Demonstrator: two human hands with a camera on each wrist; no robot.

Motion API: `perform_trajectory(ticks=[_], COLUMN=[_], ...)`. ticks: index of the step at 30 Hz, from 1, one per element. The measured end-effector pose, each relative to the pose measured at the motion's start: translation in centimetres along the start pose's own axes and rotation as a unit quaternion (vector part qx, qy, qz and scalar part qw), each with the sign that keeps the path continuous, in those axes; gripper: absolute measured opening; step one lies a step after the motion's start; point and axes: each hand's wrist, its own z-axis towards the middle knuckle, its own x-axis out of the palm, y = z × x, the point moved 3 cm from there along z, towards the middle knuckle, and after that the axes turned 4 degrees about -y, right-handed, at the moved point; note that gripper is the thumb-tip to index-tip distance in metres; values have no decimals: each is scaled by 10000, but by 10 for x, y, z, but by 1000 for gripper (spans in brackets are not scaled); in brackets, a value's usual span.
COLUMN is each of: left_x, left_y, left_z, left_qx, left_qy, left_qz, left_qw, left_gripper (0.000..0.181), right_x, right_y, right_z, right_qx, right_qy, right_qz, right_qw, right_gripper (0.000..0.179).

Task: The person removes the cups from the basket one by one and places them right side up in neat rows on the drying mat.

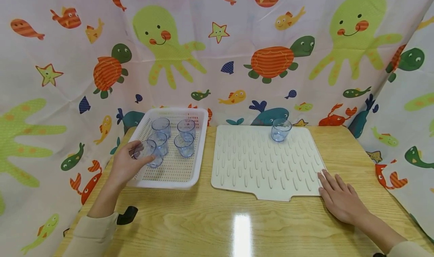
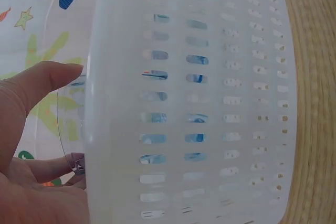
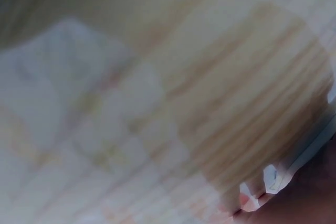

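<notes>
My left hand (image 1: 130, 162) grips a clear bluish glass (image 1: 145, 147) by its sides, thumb opposite the fingers, at the left part of a white perforated basket (image 1: 202, 147). In the left wrist view, the basket wall (image 2: 115, 98) hides most of this glass (image 2: 70, 114). Several similar glasses, among them a front one (image 1: 184, 147) and a back one (image 1: 161, 126), stand in the basket. To the right lies a white ridged draining board (image 1: 251, 155) with one glass (image 1: 281, 130) upright near its back edge. My right hand (image 1: 340, 200) rests flat, fingertips at the board's front right corner.
The basket and board stand side by side on a wooden table (image 1: 190, 223). A curtain (image 1: 217, 91) printed with sea animals hangs behind the table and along both sides. The right wrist view is blurred, with wood grain and part of the hand at its lower right.
</notes>
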Motion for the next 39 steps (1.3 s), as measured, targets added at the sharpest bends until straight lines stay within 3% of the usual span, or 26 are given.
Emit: perform_trajectory(ticks=[28,35,39], left_x=[9,10,11], left_y=[-19,-22,-23], left_z=[-1,1,1], left_qx=[-99,-148,-114], left_qy=[223,157,225], left_qz=[-684,-765,-827], left_qw=[9974,9968,9963], left_gripper=[88,99,90], right_x=[-1,-2,-1], right_y=[2,2,1], right_z=[0,1,1], right_qx=[30,33,65], right_qy=[-19,-61,-6], right_qz=[10,-36,-37], right_qw=[10000,10000,10000], right_gripper=[62,62,62])
